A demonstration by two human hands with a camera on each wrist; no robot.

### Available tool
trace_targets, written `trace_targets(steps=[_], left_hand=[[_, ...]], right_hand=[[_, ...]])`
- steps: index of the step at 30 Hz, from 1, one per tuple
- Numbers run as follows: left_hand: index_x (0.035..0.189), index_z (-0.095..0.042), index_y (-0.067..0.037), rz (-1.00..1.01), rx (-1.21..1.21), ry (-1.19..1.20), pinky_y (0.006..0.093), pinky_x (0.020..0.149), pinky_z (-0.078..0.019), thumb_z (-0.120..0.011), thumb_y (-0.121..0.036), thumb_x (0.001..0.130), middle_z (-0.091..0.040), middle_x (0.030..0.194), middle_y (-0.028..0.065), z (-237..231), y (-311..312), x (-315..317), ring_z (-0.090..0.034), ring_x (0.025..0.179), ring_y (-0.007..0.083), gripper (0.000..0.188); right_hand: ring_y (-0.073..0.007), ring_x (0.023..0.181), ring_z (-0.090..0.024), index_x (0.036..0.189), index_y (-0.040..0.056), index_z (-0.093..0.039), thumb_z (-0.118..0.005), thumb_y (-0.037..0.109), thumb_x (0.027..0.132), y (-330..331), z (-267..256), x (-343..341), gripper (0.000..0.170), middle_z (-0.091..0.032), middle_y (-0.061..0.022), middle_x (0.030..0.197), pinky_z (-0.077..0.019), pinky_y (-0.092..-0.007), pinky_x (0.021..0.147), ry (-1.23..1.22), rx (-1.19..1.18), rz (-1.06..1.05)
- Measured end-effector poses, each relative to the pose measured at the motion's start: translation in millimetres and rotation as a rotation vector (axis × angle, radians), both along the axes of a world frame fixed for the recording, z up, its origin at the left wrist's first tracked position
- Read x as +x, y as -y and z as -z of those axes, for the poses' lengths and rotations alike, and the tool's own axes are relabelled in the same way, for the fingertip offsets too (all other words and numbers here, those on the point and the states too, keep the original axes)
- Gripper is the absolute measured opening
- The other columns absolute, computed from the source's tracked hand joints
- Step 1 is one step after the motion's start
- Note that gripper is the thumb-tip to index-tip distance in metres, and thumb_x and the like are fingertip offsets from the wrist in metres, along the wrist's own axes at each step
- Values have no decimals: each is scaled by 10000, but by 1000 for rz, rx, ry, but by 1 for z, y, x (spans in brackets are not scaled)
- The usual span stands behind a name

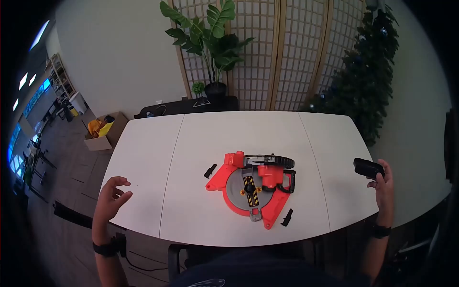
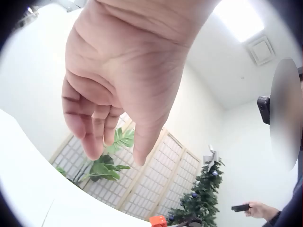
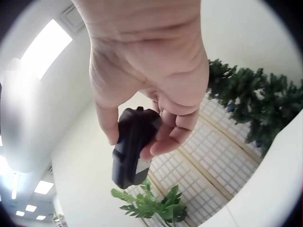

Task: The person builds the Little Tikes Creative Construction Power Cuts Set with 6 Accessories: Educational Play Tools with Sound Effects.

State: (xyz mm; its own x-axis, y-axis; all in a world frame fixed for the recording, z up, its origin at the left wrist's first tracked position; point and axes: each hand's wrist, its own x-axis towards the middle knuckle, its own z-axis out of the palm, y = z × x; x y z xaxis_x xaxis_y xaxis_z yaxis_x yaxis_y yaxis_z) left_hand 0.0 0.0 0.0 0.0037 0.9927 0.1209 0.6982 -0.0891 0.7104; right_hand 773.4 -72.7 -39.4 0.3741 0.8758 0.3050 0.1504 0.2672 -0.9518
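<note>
My right hand [image 1: 385, 184] holds a black oblong object [image 1: 368, 168] over the right end of the table. In the right wrist view the thumb and fingers of the right hand [image 3: 151, 94] pinch that black object [image 3: 132, 146] from both sides. Over the table's left side my left hand [image 1: 113, 198] hangs with relaxed, slightly bent fingers and nothing in them; the left wrist view shows the same empty left hand [image 2: 123, 85]. Between the hands lies a red and grey saw-like tool [image 1: 234, 205] with a black-and-yellow striped plate, touched by neither hand.
Small black pieces lie left [image 1: 210, 171] and right [image 1: 287, 217] of the tool on the white table [image 1: 143, 158]. Behind stand a potted plant [image 1: 220, 48], a lattice screen [image 1: 301, 48] and a decorated tree [image 1: 354, 86]. A cardboard box [image 1: 99, 143] sits on the floor at left.
</note>
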Motion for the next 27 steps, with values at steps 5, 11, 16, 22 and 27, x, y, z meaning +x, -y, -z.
trace_targets(steps=[5,11,16,22,27], left_hand=[[1229,-553,-4,-129,-13,224,229,679,-492,-742,-116,897,-660,1116,77,44,-3,-39,-607,790,94,398],[1236,-549,-12,-132,-42,270,215,650,-474,-735,-146,910,-661,1108,62,68,-2,-47,-612,758,83,398],[1244,-544,-12,-134,-38,277,217,647,-472,-737,-153,912,-660,1108,63,68,2,-43,-614,760,85,408],[1252,-539,-10,-128,-39,287,216,653,-471,-735,-137,913,-656,1120,65,65,6,-41,-605,767,82,412],[1256,-536,-9,-123,-58,301,213,658,-471,-736,-117,910,-652,1125,67,67,11,-38,-594,771,80,414]], right_hand=[[-250,1140,-644,1447,92,-428,-616,400,1009,13,63,58,567,-599,-115,1244,-586,-394,838,-200,56,177],[-260,1138,-645,1348,134,-559,-535,491,1032,35,109,120,477,-629,-72,1250,-535,-418,921,-674,176,243],[-284,1110,-650,1323,85,-571,-451,365,1071,41,133,141,396,-652,-87,1164,-559,-421,923,-905,53,507],[-240,1088,-648,1324,23,-546,-371,303,1094,57,225,259,402,-639,-104,1193,-558,-396,936,-687,36,479],[-229,1021,-667,1261,3,-598,-404,368,1078,53,220,260,453,-680,-82,1086,-554,-415,914,-631,-152,825]])
